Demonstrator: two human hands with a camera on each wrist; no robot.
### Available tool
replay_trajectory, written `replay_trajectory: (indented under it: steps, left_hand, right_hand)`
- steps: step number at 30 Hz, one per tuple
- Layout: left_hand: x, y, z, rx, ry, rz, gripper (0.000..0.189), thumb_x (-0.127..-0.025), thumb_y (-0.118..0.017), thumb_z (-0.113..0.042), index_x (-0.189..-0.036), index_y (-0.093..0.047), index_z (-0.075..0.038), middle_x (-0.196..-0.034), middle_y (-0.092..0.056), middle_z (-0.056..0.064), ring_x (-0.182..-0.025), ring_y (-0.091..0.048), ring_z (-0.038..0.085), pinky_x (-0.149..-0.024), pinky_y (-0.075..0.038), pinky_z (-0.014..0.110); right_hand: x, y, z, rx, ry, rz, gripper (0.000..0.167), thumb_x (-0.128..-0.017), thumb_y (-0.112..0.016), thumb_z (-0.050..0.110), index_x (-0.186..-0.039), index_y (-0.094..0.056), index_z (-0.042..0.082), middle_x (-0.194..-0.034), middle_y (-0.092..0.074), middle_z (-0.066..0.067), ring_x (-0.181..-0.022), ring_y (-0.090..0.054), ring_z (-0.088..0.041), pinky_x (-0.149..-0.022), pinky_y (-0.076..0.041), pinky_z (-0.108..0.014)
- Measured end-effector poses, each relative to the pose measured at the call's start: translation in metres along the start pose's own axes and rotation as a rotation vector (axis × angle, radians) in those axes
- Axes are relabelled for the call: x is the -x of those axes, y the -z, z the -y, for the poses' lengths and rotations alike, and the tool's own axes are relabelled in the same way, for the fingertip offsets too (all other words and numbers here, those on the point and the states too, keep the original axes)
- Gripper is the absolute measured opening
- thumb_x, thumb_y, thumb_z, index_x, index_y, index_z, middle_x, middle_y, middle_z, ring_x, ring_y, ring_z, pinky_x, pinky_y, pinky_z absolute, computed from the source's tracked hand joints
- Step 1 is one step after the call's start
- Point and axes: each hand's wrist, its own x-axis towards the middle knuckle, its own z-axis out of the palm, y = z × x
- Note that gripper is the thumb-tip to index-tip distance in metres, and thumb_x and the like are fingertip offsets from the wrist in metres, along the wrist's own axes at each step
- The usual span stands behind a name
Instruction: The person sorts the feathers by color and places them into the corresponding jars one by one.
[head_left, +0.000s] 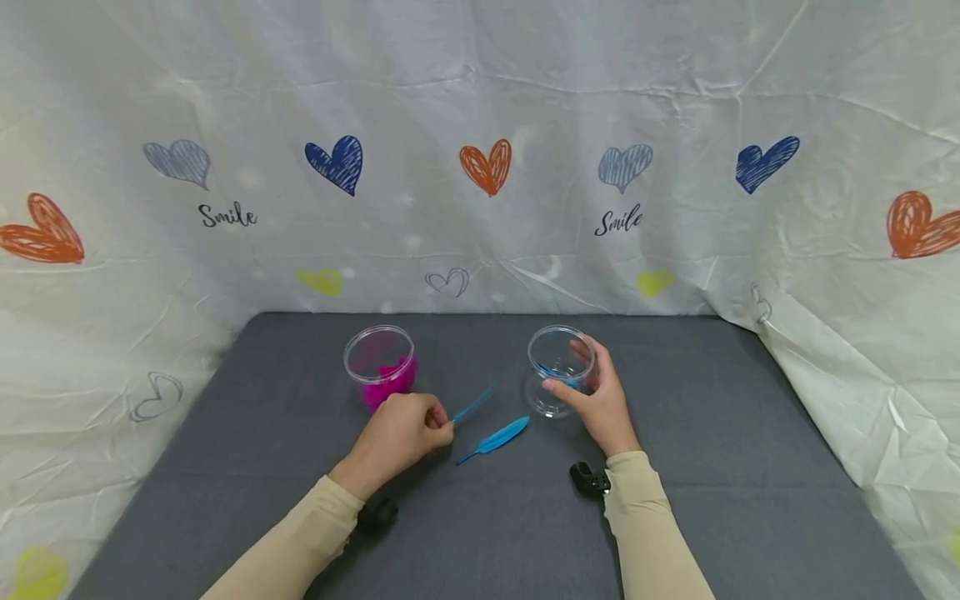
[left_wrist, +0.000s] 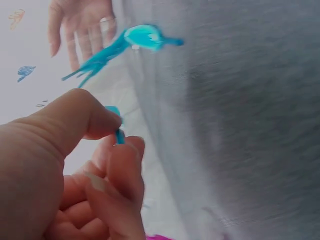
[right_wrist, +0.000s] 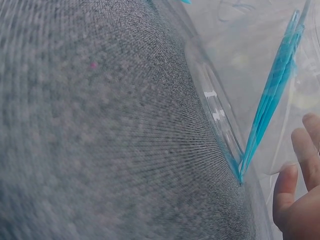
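Observation:
Between thumb and fingertips, my left hand (head_left: 401, 435) pinches a slim blue feather (head_left: 476, 402), whose free end points away to the right. In the left wrist view, only a short bit of this feather (left_wrist: 120, 136) shows between the fingers. My right hand (head_left: 606, 408) grips the side of a clear plastic cup (head_left: 551, 406), thumb in front and fingers behind. Several blue feathers (right_wrist: 272, 92) stand inside that cup, leaning against its wall. A second blue feather (head_left: 505, 435) lies on the table between the hands.
Another clear cup (head_left: 378, 330), holding magenta pieces (head_left: 390, 385), stands just beyond my left hand. A dark grey cloth covers the table (head_left: 480, 533). At its back and sides hangs a white curtain (head_left: 420, 67) printed with hearts.

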Motion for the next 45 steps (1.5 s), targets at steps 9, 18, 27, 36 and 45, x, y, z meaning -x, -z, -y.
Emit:
replay_trajectory:
  steps: [9, 18, 27, 36, 45]
  left_hand:
    - [-0.019, 0.026, -0.026, 0.028, -0.116, -0.06, 0.01, -0.09, -0.08, -0.016, -0.083, -0.073, -0.018, -0.072, -0.067, -0.01, -0.059, -0.057, 0.005, -0.057, -0.051, 0.024]
    - [-0.041, 0.043, -0.056, 0.0, -0.27, -0.154, 0.005, -0.09, -0.076, -0.014, -0.085, -0.075, -0.017, -0.08, -0.065, -0.006, -0.069, -0.058, 0.007, -0.066, -0.053, 0.025]
    - [-0.068, 0.043, -0.092, -0.019, -0.323, -0.088, 0.005, -0.092, -0.075, -0.015, -0.09, -0.079, -0.014, -0.087, -0.068, -0.004, -0.077, -0.061, 0.009, -0.072, -0.057, 0.025]
    - [-0.087, 0.034, -0.112, -0.063, -0.314, 0.002, 0.01, -0.097, -0.075, -0.015, -0.094, -0.084, -0.014, -0.088, -0.069, -0.002, -0.079, -0.059, 0.012, -0.07, -0.055, 0.026]
    - [-0.104, 0.025, -0.119, -0.093, -0.313, 0.051, 0.015, -0.098, -0.072, -0.013, -0.091, -0.084, -0.013, -0.088, -0.074, -0.001, -0.071, -0.062, 0.011, -0.067, -0.056, 0.026]
  right_hand:
    - [-0.001, 0.001, -0.002, -0.005, 0.005, 0.0, 0.093, -0.091, -0.088, 0.03, -0.167, -0.035, 0.024, -0.168, -0.048, -0.001, -0.16, -0.04, -0.025, -0.13, -0.03, -0.063]
    - [-0.002, 0.001, -0.002, -0.015, 0.01, 0.008, 0.091, -0.091, -0.088, 0.029, -0.166, -0.036, 0.025, -0.168, -0.048, -0.001, -0.16, -0.041, -0.026, -0.129, -0.031, -0.062]
    - [-0.003, 0.001, -0.003, -0.024, 0.013, 0.007, 0.09, -0.092, -0.087, 0.029, -0.166, -0.036, 0.024, -0.167, -0.049, -0.002, -0.16, -0.041, -0.027, -0.13, -0.03, -0.063]
    - [-0.004, 0.002, -0.004, -0.035, 0.006, 0.02, 0.09, -0.093, -0.087, 0.029, -0.167, -0.035, 0.026, -0.168, -0.048, -0.001, -0.16, -0.041, -0.027, -0.13, -0.03, -0.063]
    - [-0.004, 0.004, -0.003, -0.041, -0.004, 0.026, 0.091, -0.093, -0.087, 0.032, -0.167, -0.034, 0.027, -0.169, -0.047, 0.001, -0.159, -0.041, -0.025, -0.13, -0.03, -0.062]
